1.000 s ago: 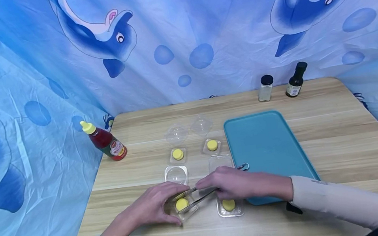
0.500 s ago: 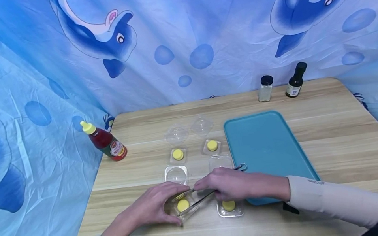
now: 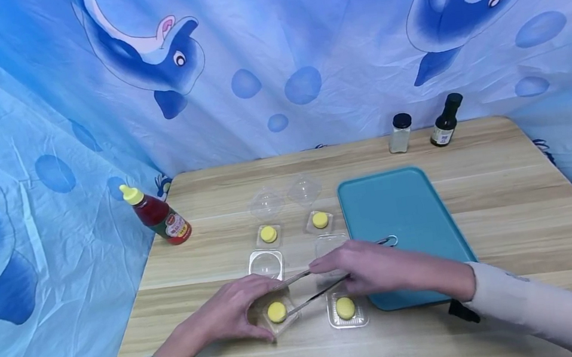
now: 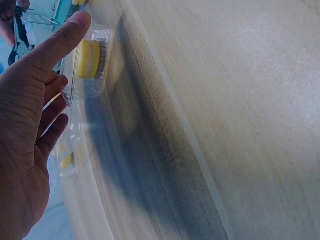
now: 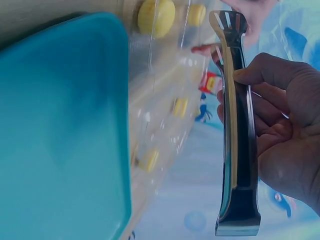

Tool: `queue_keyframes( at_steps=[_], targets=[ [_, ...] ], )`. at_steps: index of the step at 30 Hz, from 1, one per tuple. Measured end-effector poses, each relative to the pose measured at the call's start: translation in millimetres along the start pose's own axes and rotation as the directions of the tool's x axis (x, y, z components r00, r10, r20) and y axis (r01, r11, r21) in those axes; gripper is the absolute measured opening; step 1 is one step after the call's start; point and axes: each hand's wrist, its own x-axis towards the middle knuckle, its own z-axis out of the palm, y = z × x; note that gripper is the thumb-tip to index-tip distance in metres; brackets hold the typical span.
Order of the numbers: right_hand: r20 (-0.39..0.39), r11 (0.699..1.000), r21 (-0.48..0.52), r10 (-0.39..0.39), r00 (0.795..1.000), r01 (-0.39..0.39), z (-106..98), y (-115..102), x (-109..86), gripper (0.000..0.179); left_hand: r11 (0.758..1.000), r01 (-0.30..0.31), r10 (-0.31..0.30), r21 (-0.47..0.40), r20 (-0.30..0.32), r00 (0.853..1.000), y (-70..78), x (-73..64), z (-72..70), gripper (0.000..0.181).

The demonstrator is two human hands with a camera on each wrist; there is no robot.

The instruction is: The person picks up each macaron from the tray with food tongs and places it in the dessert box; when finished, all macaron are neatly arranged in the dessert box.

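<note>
Silver metal tongs (image 5: 245, 150) gripped by right hand (image 3: 365, 264), arms parted; round yellow macaron (image 3: 277, 312) seated in clear plastic box (image 4: 87, 90), bracketed by left hand (image 3: 232, 312), thumb and fingers spread, contact unclear.

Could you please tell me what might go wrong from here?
The tongs in the right hand have one tip close beside the yellow macaron, so a careless squeeze might dent or tip it. The left hand holds the thin clear container; if it eased off, the container could slide. The neighbouring container sits close to the tongs and might get bumped.
</note>
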Motion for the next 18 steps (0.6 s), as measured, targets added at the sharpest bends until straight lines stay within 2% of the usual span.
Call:
queue_keyframes(
  at_steps=[4,10,15,18],
  targets=[
    [-0.025,0.999,0.013,0.034,0.999,-0.034,-10,4,-18.1,0.064,1.0,-0.017,0.017,0.007,-0.007,1.0,-0.7,0.4,-0.4,0.096],
    [-0.068,0.985,0.08,0.155,0.986,-0.15,-25,12,-50.4,0.063,0.999,-0.034,0.034,0.025,-0.022,0.999,-0.7,1.1,-1.4,0.096],
    [-0.122,0.968,0.083,0.245,0.962,-0.236,-39,18,-77.7,0.067,1.0,0.006,-0.006,-0.021,-0.02,1.0,0.0,2.2,-5.7,0.092],
    [-0.15,0.944,0.095,0.328,0.933,-0.316,-45,24,-92.7,0.069,0.997,0.053,-0.054,-0.052,-0.021,0.998,-0.2,4.4,-11.2,0.087]
  ],
)
